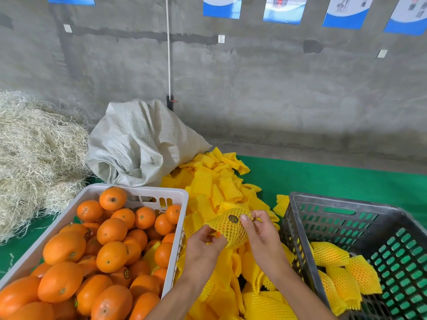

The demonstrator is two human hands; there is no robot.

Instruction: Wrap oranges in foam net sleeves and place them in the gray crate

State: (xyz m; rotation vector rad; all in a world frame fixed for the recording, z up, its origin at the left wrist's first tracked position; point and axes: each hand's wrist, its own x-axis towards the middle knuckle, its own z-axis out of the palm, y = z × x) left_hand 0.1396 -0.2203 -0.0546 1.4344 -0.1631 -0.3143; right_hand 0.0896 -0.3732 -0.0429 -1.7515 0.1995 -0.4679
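Far left I see a heap of straw (34, 158) and a slumped woven sack (138, 144), neither in play. Next comes the white crate (147, 192) full of bare oranges (69, 269), set close to my left side, I judge so the supply is an easy reach. Beside it a pile of loose yellow foam sleeves (215, 188) spills across the green surface (335, 179), right between the two crates where either hand can draw from it.

Above that pile, my left hand (203, 248) has its grip curled on the near, lower edge of the sleeved orange (228, 227), steadying it. My right hand (258, 234) pinches the net at the top with thumb and fingertips, apparently tugging the mesh over the fruit; a dark sticker shows through. The orange looks almost fully covered, held well clear of both crates.

At right sits the gray crate (323, 204), holding a few wrapped oranges (342, 271) on its near side, close enough for a short drop-off.
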